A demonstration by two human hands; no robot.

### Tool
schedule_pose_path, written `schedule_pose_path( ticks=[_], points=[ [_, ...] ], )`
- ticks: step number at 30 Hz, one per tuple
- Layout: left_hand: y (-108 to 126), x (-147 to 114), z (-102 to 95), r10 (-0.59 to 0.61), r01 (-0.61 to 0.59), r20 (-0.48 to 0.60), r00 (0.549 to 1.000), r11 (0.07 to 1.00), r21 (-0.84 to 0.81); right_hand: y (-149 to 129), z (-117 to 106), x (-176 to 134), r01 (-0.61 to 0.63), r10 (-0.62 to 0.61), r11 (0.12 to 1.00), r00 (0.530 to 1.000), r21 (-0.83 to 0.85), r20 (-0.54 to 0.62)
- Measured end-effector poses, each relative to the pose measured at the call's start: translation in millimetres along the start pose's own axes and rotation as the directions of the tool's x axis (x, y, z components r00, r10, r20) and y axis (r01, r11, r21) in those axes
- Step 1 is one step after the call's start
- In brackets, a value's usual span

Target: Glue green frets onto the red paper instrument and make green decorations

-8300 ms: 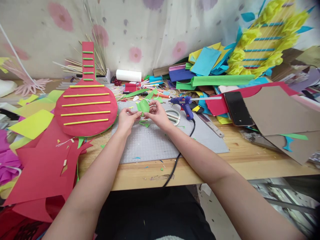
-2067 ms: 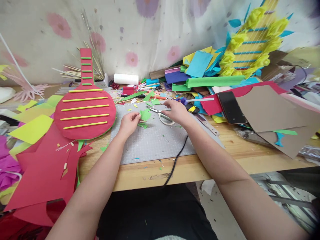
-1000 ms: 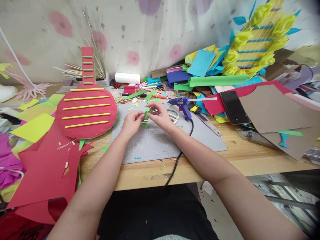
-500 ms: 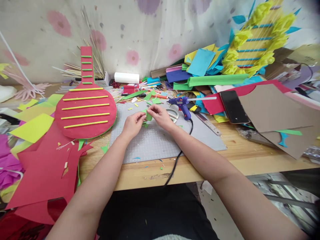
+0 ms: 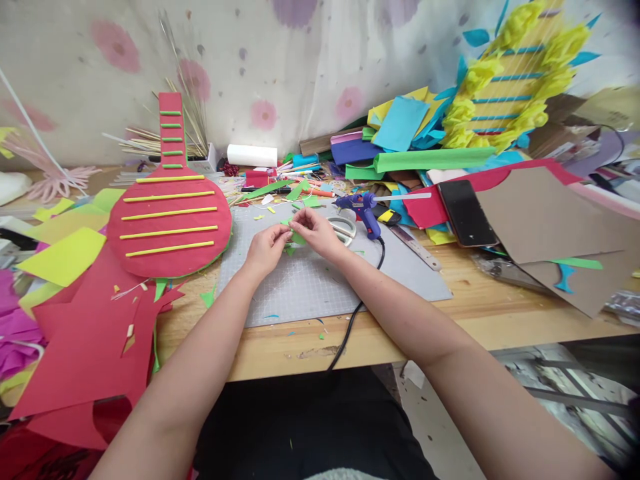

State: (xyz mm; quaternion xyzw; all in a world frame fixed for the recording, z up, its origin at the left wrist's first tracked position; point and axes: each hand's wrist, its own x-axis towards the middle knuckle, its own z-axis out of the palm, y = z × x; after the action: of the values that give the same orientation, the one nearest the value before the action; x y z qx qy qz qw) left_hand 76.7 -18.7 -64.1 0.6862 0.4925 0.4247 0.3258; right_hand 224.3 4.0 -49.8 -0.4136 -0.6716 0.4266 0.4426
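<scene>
Paper [image 5: 299, 238], green and part-hidden, sits pinched by left hand [image 5: 265, 251] and right hand [image 5: 320, 233].

The paper [image 5: 299, 239] at the frame's centre is bright green, the cutting mat [image 5: 320, 287] grey with a fine grid, the glue gun [image 5: 369, 219] violet-blue. At left, the red guitar-shaped cutout [image 5: 170, 224] bears yellow and green stripes; pink and purple flowers dot the whitish curtain [image 5: 300, 67].
</scene>
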Motion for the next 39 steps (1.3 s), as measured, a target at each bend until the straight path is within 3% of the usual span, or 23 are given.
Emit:
schedule_pose_path(
  ticks=[4,9,12,18,26,30,33,39],
  points=[
    [-0.1,1.4,3.6,-0.059,0.060,0.012,0.998,0.991,-0.123,0.3,-0.9,0.1,-0.114,0.111,0.982,0.993,0.152,0.029],
    [0.2,2.7,8.1,-0.187,0.188,0.034,0.982,0.927,-0.325,3.5,0.9,1.0,-0.190,0.194,0.957,0.981,0.218,0.002],
    [-1.4,2.1,8.8,-0.187,0.176,0.013,0.982,0.901,-0.395,6.3,4.1,2.8,-0.227,0.244,0.939,0.969,0.258,-0.034],
    [-2.1,0.5,8.7,-0.103,0.095,-0.002,0.995,0.924,-0.370,1.9,6.4,2.2,-0.307,0.335,0.904,0.941,0.298,-0.043],
    [3.1,1.1,7.5,-0.021,0.012,-0.032,0.999,0.967,-0.254,-1.2,4.5,1.5,-0.411,0.433,0.818,0.901,0.402,0.038],
    [1.1,2.3,6.3,-0.032,0.010,-0.065,0.997,0.949,-0.314,-0.9,1.7,0.9,-0.401,0.421,0.788,0.904,0.468,0.066],
    [-1.0,2.4,4.7,-0.041,0.010,-0.083,0.996,0.939,-0.344,-1.5,-1.9,-1.4,-0.389,0.376,0.817,0.919,0.427,0.119],
    [6.3,-1.9,-0.4,0.026,-0.043,-0.147,0.989,0.993,-0.113,0.4,-4.7,-3.6,-0.249,0.234,0.872,0.968,0.421,0.087]
  ],
)
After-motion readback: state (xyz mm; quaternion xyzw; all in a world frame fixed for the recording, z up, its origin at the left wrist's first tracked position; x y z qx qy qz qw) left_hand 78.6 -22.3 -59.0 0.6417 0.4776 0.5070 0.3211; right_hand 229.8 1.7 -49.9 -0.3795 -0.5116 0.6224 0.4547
